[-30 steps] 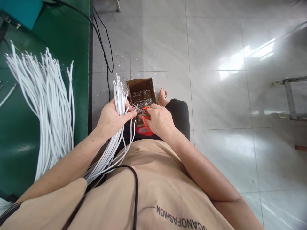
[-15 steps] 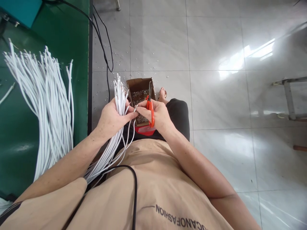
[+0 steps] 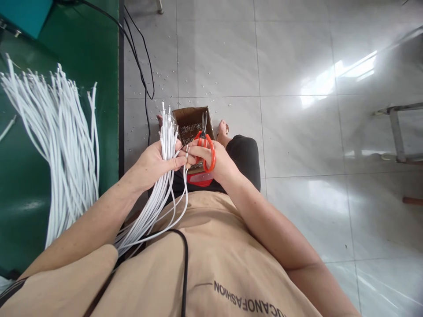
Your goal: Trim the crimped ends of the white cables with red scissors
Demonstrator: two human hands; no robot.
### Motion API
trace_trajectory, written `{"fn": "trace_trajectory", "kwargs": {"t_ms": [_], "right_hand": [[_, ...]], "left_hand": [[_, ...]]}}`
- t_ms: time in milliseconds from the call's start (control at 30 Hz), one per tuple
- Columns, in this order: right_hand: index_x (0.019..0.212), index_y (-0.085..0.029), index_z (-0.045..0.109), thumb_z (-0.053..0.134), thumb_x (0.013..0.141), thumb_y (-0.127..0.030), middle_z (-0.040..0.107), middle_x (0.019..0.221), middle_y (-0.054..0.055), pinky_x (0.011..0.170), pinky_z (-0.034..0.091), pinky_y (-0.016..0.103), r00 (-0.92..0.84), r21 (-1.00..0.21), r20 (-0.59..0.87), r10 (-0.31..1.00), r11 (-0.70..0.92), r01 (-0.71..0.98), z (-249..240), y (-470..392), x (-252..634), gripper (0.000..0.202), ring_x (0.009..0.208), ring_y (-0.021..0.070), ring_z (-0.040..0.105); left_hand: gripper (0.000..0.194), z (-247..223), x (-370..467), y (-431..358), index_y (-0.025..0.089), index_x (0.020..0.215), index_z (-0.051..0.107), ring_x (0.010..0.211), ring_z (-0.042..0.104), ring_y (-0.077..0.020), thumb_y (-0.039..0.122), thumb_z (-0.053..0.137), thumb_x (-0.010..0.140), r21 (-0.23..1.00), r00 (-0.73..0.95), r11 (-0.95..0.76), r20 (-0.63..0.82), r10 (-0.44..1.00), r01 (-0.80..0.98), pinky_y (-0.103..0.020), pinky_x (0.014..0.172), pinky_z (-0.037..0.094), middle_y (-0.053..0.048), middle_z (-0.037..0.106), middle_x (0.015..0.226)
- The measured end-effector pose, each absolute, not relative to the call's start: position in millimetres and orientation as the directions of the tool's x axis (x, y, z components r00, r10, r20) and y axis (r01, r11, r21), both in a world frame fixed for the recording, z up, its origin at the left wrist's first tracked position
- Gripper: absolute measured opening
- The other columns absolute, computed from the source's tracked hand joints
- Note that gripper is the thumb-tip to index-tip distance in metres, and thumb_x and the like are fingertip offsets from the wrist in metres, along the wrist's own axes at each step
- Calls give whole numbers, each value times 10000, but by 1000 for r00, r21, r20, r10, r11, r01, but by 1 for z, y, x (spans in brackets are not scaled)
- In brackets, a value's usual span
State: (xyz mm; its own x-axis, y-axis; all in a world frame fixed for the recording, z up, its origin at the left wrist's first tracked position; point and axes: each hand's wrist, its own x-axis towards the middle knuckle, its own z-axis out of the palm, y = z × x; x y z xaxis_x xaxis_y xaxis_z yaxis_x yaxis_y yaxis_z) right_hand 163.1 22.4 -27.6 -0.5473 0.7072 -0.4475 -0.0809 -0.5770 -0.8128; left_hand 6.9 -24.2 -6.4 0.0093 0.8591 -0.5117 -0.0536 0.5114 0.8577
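A bundle of white wires [image 3: 168, 143] stands upright in my left hand [image 3: 153, 164], whose fingers are wrapped round it. The lower part of the bundle runs down to the left across my lap. My right hand [image 3: 216, 159] holds orange-handled scissors [image 3: 210, 153], their blades pointing away from me and parted. Its fingertips touch a loose white wire [image 3: 185, 187] close to my left fingertips. Beneath both hands is a cardboard box [image 3: 189, 115] with small clippings inside.
A larger pile of white wires [image 3: 68, 149] lies on the green table [image 3: 107, 88] at left. Black cables [image 3: 140, 66] hang past its edge. Small clippings dot the tiled floor [image 3: 224, 57]. A metal-legged stool or frame [image 3: 396, 132] stands at right.
The scissors have turned in my right hand, and their blades now show apart. My right fingers have closed in near my left fingertips, and the loose wire bows further right.
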Motion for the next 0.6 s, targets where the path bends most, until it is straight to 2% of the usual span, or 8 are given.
{"fn": "trace_trajectory", "kwargs": {"t_ms": [100,267,400,500,600], "right_hand": [[662,-170,592,643,723,-287,472,525,-52,539,357,239,-367,-822,-528,766,-569,-5,-31,21,160,141,512,82,415],[793,-161,670,655,745,-335,586,687,-21,645,427,239,-164,-918,-383,909,-394,-42,-30,19,161,181,648,96,502],[868,-169,708,659,764,-396,622,763,-7,702,446,243,-225,-931,-350,910,-365,-28,-21,16,162,255,711,100,536],[927,-180,714,688,738,-345,655,805,-5,724,456,244,-325,-909,-394,860,-418,-2,-18,14,161,252,722,98,554],[907,-182,709,683,727,-305,661,787,-8,719,462,244,-341,-881,-446,827,-473,4,-21,13,162,220,717,101,564]], "left_hand": [[360,-3,7,-24,191,846,522,742,678,-164,241,810,638,835,36,542,-541,840,-91,-219,591,480,-4,682,747],[303,-4,4,-23,170,935,668,866,661,-168,348,757,706,803,-20,588,-593,805,-98,-263,712,551,-49,695,997],[353,-8,1,-23,169,943,699,745,647,-148,344,794,652,810,-65,583,-587,807,-64,-292,755,546,-29,697,879],[384,-9,1,-22,178,919,697,751,650,-162,357,822,604,829,-103,557,-558,823,-41,-310,767,538,-31,700,861],[384,-9,2,-21,182,861,678,711,630,-162,372,837,568,841,-145,542,-536,832,3,-306,717,531,-23,675,808]]}}
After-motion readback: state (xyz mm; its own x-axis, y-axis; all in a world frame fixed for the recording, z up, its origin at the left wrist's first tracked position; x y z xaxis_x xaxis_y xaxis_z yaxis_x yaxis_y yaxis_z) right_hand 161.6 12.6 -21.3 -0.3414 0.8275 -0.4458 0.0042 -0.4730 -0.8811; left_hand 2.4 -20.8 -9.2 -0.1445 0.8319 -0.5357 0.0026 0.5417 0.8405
